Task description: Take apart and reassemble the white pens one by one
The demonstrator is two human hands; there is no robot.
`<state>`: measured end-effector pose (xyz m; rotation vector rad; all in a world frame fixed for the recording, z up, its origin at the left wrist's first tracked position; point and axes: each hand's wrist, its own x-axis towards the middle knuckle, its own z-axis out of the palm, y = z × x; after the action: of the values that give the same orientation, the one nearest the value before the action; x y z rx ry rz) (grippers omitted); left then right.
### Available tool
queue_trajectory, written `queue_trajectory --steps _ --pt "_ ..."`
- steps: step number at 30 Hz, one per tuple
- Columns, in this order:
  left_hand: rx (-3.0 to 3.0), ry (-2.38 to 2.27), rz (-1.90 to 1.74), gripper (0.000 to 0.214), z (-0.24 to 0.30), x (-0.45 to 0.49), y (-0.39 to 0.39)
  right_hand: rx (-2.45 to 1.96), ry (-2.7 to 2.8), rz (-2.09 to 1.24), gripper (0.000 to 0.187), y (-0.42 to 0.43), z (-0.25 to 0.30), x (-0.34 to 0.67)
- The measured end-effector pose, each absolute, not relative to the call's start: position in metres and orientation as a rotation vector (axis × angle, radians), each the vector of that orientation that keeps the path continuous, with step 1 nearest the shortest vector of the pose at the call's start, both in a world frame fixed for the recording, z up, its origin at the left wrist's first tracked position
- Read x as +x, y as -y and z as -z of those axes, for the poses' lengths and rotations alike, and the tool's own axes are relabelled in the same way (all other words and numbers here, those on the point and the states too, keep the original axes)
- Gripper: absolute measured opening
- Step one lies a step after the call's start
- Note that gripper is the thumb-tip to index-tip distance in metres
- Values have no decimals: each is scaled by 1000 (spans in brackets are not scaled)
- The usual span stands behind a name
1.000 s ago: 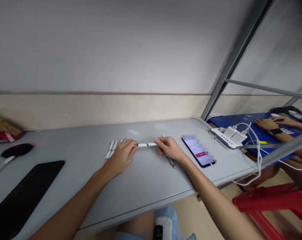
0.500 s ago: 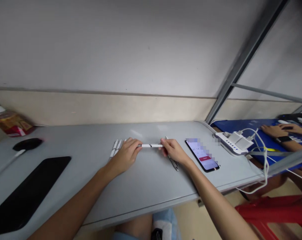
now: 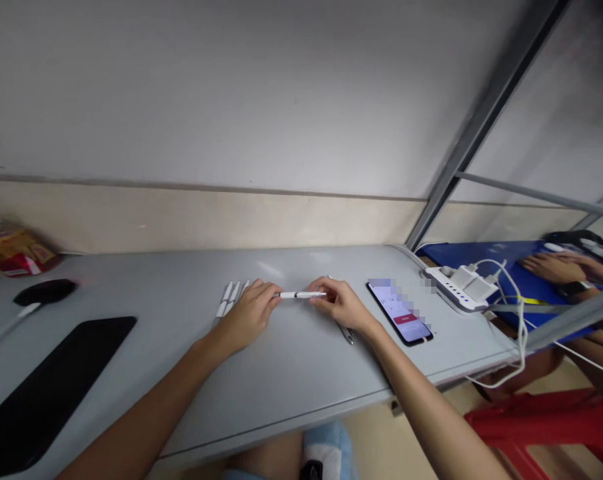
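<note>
A white pen (image 3: 295, 295) with a dark band lies level between my two hands, just above the grey desk. My left hand (image 3: 254, 305) is closed on its left end. My right hand (image 3: 342, 303) curls around the right end, thumb and fingers on either side of the tip, in a loose grip. Left of my left hand several white pens (image 3: 225, 299) lie side by side, partly covered by that hand. Under my right hand at least one more pen (image 3: 348, 333) rests on the desk, mostly hidden.
A lit phone (image 3: 400, 312) lies to the right, with a power strip (image 3: 456, 288) and white cables beyond it. At left are a black mat (image 3: 56, 393), a black oval object (image 3: 45, 291) and a jar (image 3: 14, 247). Another person's hands (image 3: 551, 268) rest on a blue surface.
My right thumb and fingers have spread somewhat and shifted left along the pen, so its right tip now shows between them. My left hand keeps its grip. The view has shifted slightly.
</note>
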<state>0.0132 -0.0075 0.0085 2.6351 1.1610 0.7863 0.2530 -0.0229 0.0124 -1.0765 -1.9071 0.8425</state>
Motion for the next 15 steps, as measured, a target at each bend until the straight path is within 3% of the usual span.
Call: queue_trajectory --steps 3,6,8,11,15 --pt "2636 -1160 -783 28 -8 13 7 -1137 1961 -847 39 24 -12 252" --pt "2636 -1198 -794 28 -6 12 6 -1118 1925 -767 30 24 -12 251" --pt "2628 -1230 -787 30 -5 11 5 -1079 1930 -682 36 24 -12 250" --pt "2613 -1253 -732 32 -3 10 4 -1081 2007 -545 24 22 -9 250" --pt "2620 -1255 -709 29 -2 10 3 -1188 2099 -432 28 20 -1 248"
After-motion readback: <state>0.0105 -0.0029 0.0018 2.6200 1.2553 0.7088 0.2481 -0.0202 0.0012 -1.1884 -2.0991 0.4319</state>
